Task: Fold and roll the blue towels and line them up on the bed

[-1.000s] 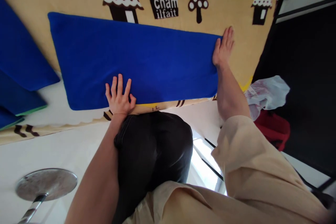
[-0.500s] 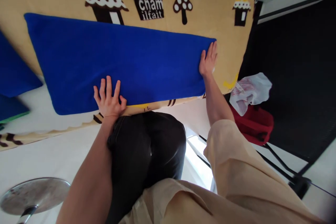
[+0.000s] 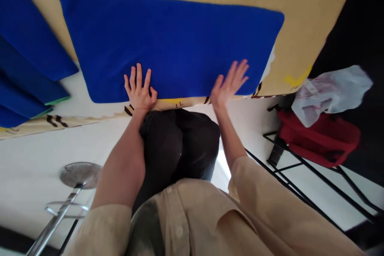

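Observation:
A blue cloth (image 3: 174, 36) lies spread, nearly flat, on a tan blanket (image 3: 312, 20) printed with dark houses and mushrooms. At its near edge, left of centre, my left hand (image 3: 140, 92) rests palm down with the fingers spread. Over the near right part of the cloth is my right hand (image 3: 228, 84), its fingers stretched out and slightly blurred. Whether that palm touches the cloth I cannot tell. Neither hand holds anything.
More folded blue cloths (image 3: 36, 52) lie at the left. A round metal stool (image 3: 79, 175) stands at lower left. On the right are a red bag (image 3: 324, 136) and a crumpled white plastic bag (image 3: 333, 92), beside a black frame (image 3: 318, 176).
My right hand has left the cloth's right edge and come left and nearer to me. My left hand stays at the near edge. The view has shifted, and the cloth's right end looks straighter.

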`<state>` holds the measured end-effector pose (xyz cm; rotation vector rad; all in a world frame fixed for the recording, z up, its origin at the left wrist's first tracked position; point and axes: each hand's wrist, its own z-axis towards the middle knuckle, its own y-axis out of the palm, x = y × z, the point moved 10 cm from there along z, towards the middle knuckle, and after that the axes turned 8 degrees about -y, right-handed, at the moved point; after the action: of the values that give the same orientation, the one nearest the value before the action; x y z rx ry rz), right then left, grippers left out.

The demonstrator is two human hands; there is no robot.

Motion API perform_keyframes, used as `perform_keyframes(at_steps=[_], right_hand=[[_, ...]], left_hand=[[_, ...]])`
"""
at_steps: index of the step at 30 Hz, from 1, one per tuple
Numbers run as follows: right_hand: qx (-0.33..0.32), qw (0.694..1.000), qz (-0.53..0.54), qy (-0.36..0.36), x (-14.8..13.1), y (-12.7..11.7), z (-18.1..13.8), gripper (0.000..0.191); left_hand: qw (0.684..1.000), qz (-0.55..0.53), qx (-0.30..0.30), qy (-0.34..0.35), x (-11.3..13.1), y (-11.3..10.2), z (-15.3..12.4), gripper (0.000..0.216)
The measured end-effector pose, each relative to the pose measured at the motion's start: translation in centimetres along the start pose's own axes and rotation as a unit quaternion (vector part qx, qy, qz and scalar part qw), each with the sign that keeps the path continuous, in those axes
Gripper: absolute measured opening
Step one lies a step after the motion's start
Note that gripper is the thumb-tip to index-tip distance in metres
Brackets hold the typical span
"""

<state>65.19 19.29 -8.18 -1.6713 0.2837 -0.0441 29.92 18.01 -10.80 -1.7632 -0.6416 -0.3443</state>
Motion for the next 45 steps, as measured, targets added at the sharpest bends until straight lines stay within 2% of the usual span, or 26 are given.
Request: perform_keyframes(at_steps=[2, 3, 5, 10, 14, 16, 18, 21, 24, 26, 27, 28, 30, 34, 36, 38, 41, 43, 45], right_hand=[[-0.09, 0.994, -0.004, -0.054, -5.1, 2.5, -1.4, 0.07], [-0.121, 0.99, -0.002, -0.068, -6.8, 3.4, -2.1, 0.07], [-0.143, 0.986, 0.025, -0.075, -8.5, 4.0, -2.8, 0.07], [-0.078, 0.985, 0.132, -0.078, -7.9, 2.7, -2.9, 0.07], [-0.052, 0.985, 0.14, -0.084, -7.5, 3.4, -2.8, 0.071], [-0.042, 0.983, 0.149, -0.096, -7.8, 3.9, -2.8, 0.071], [-0.033, 0.981, 0.161, -0.104, -7.9, 4.2, -2.8, 0.072], [-0.03, 0.98, 0.17, -0.098, -7.7, 4.2, -2.9, 0.071], [-0.031, 0.979, 0.18, -0.092, -7.6, 3.8, -3.0, 0.069], [-0.036, 0.976, 0.194, -0.089, -7.7, 3.6, -3.0, 0.068], [-0.041, 0.975, 0.202, -0.086, -7.7, 3.6, -3.0, 0.068], [-0.045, 0.973, 0.212, -0.083, -7.7, 3.6, -3.0, 0.068], [-0.049, 0.969, 0.23, -0.077, -7.7, 3.7, -3.1, 0.067], [-0.036, 0.963, 0.259, -0.072, -7.7, 3.7, -3.1, 0.067], [-0.037, 0.962, 0.262, -0.069, -7.6, 3.9, -3.1, 0.068], [-0.04, 0.963, 0.259, -0.067, -7.6, 4.1, -3.1, 0.069], [-0.033, 0.966, 0.248, -0.072, -7.7, 4.2, -3.0, 0.072], [-0.024, 0.967, 0.241, -0.08, -7.7, 4.2, -2.9, 0.073], [-0.016, 0.968, 0.233, -0.088, -7.8, 4.2, -2.9, 0.074]], left_hand=[[1.0, 0.006, -0.011, -0.009, 0.0, 0.2, 0.0, 0.075], [1.0, 0.011, -0.015, -0.014, 0.0, 0.3, 0.1, 0.074], [0.999, 0.026, -0.013, -0.021, 0.0, 0.5, 0.1, 0.074], [0.997, 0.07, 0.01, -0.019, 0.5, 0.2, -0.3, 0.072], [0.994, 0.108, 0.001, 0.01, 0.7, -0.3, -0.6, 0.073], [0.991, 0.129, -0.008, 0.042, 1.7, -0.5, -0.1, 0.074], [0.985, 0.133, -0.042, 0.105, 4.4, 0.4, 0.9, 0.073], [0.955, 0.129, -0.132, 0.231, 11.3, 4.0, 2.3, 0.069], [0.928, 0.146, -0.154, 0.306, 17.3, 7.0, 4.2, 0.064], [0.917, 0.17, -0.153, 0.326, 19.0, 7.9, 5.5, 0.062], [0.914, 0.186, -0.148, 0.329, 18.9, 7.7, 6.2, 0.064], [0.914, 0.201, -0.138, 0.325, 18.3, 7.2, 6.9, 0.068], [0.925, 0.224, -0.105, 0.289, 15.4, 4.7, 8.6, 0.072], [0.963, 0.229, -0.036, 0.14, 5.5, -3.5, 12.7, 0.067], [0.969, 0.237, -0.001, 0.071, 0.8, -7.7, 14.6, 0.068], [0.97, 0.243, 0.024, 0.011, -2.7, -11.1, 16.4, 0.069], [0.97, 0.238, 0.039, -0.037, -4.6, -13.5, 18.0, 0.068], [0.969, 0.232, 0.069, -0.04, -4.0, -13.7, 17.6, 0.068], [0.968, 0.231, 0.092, -0.014, -2.7, -12.9, 15.5, 0.069]])
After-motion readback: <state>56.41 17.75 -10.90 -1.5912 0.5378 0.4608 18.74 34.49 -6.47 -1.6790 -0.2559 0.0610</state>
